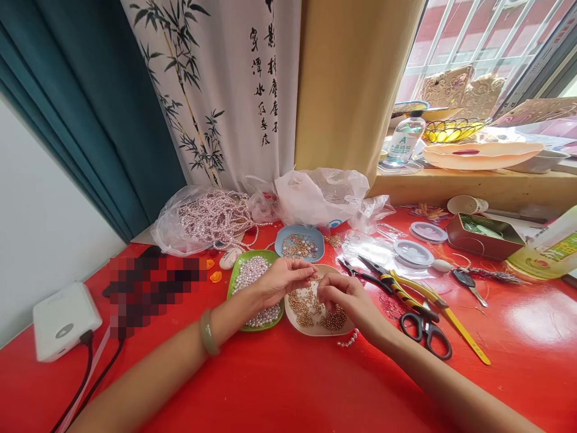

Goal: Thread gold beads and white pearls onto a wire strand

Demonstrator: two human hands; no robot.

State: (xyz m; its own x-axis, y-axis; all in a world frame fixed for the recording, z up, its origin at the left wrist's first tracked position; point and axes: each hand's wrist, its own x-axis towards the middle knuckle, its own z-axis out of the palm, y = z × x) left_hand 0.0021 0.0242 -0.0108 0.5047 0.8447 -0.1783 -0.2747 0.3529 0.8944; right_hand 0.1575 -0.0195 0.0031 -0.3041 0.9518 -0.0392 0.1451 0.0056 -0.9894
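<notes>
My left hand [285, 279] is over the inner edges of a green dish [232, 282] of pearly pink-white beads [252, 273] and a pale dish [293, 325] of small gold beads [303, 314]. Its thumb and fingertips are pinched together; whatever lies between them is too small to make out. Close by on the right, my right hand [346, 296] hovers above the gold beads with its fingers curled into a pinch. What it holds cannot be made out either. A short row of pearl beads [348, 340] hangs or lies by the pale dish's lower right edge.
Behind the dishes are a blue dish [321, 246] of mixed beads and a bag of pearl strands [211, 216]. Pliers [401, 291], scissors [426, 337] and yellow tweezers [466, 334] lie to the right. A white box [65, 319] with cables sits left.
</notes>
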